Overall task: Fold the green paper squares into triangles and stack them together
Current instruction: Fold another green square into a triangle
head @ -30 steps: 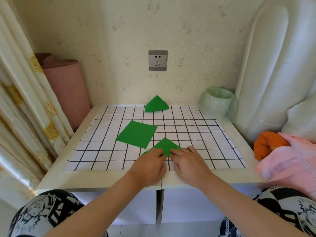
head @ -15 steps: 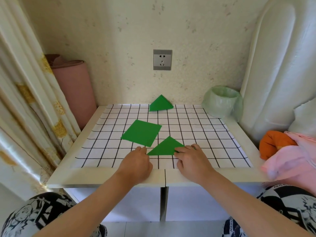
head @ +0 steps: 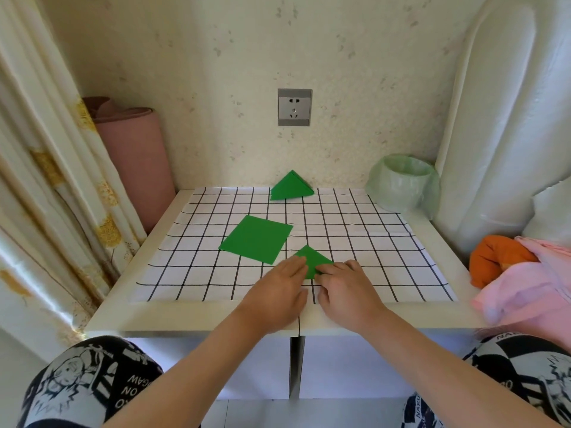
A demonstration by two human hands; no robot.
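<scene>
A small folded green triangle (head: 311,258) lies on the checked mat (head: 370,242) near the front edge. My left hand (head: 278,291) lies flat over the triangle's left part with straight fingers. My right hand (head: 346,288) presses its fingertips on the triangle's lower right edge. The lower part of the triangle is hidden under both hands. A flat green paper square (head: 256,239) rests just behind and left of my left hand. Another folded green triangle (head: 290,190) sits at the mat's far edge, against the wall.
A green-lined bin (head: 404,183) stands at the back right corner. Pink and orange cloth (head: 519,273) lies past the table's right edge. A pink roll (head: 133,162) and a curtain (head: 46,180) stand to the left. The wall socket (head: 294,107) is straight ahead.
My hands were apart at the triangle's two corners; they have come together over it. Less of the green triangle shows than before.
</scene>
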